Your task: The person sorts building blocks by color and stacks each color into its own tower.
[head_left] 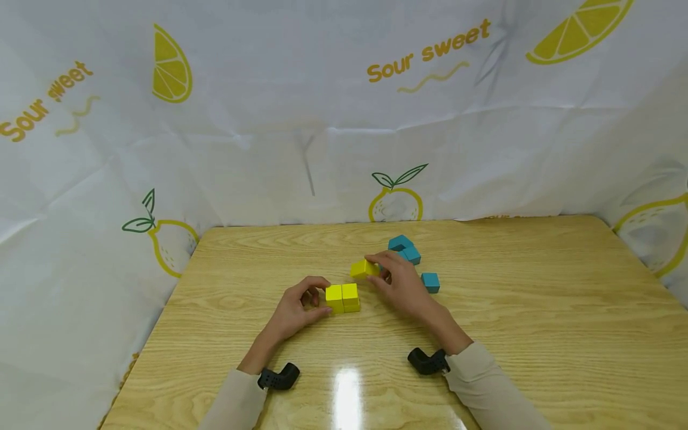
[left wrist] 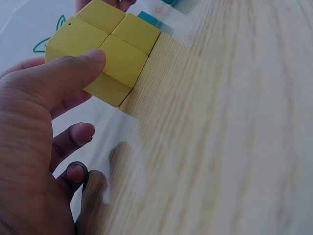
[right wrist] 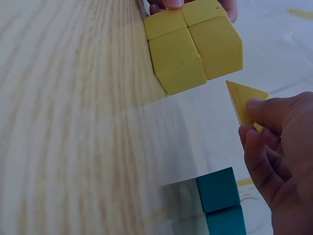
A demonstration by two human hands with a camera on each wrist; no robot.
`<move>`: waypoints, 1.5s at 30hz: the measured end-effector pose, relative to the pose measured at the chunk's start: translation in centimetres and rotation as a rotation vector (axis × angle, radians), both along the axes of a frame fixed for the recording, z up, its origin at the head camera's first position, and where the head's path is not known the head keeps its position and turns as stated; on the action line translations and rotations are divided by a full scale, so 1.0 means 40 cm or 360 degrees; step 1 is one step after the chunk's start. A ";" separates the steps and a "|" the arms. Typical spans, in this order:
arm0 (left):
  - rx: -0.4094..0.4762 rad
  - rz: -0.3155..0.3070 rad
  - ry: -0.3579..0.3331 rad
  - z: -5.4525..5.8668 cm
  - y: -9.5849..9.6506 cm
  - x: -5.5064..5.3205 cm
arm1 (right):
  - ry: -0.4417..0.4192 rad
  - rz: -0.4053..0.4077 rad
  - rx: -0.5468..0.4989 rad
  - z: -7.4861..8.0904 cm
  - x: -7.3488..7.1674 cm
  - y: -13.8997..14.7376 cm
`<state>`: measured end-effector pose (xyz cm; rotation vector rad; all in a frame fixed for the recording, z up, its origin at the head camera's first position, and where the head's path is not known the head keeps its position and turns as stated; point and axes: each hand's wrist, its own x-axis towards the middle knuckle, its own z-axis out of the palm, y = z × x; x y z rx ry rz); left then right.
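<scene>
Pinching a yellow wedge (head_left: 359, 269), the right hand (head_left: 405, 286) held it raised above the table (head_left: 537, 328), near the stacked yellow blocks (head_left: 342, 298) but apart from them. The left hand (head_left: 295, 307) gripped the left side of the yellow blocks, which stood on the table. Blue blocks (head_left: 430, 282) lay close by the right hand.

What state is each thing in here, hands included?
Yellow stack: two blocks by two, standing on the table.
Yellow wedge: held off the table, apart from the stack.
Left hand: gripping the stack.
Right hand: pinching the wedge.
Far blue blocks: on the table, partly hidden.
Near blue block: on the table.
</scene>
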<state>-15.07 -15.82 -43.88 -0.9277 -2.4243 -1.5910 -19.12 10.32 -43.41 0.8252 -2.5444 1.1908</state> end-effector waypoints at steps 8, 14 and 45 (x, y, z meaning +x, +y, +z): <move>-0.0003 0.0002 -0.0006 0.001 -0.002 -0.001 | 0.0063 0.0041 -0.0078 0.018 0.004 -0.007; 0.0000 0.0013 -0.0022 -0.005 -0.003 -0.003 | 0.0062 0.0070 -0.0104 0.032 0.013 -0.014; -0.0026 0.0024 0.0039 -0.003 -0.002 -0.004 | 0.0149 0.0370 -0.0074 0.035 0.052 -0.070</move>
